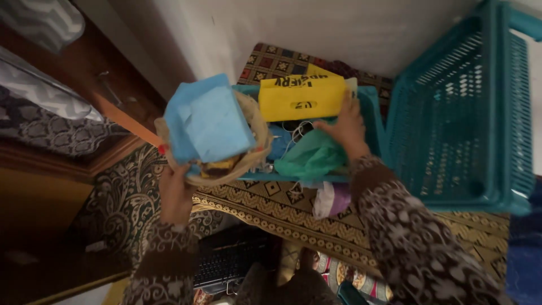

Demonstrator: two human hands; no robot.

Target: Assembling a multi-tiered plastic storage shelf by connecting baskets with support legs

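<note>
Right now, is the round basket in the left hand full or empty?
Full: the round basket in the left hand holds blue cloth piled above its rim, with yellow items beneath.

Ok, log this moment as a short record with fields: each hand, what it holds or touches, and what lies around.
left hand: raised, holding a round woven basket from below
basket contents: folded light blue cloth on top, something yellow under it
right hand: reaching into a teal tray, resting on a yellow bag
also in tray: green cloth, thin white cords
to the right: large teal slatted crate, tipped on its side
floor: patterned mat; dark keyboard near the person
</note>
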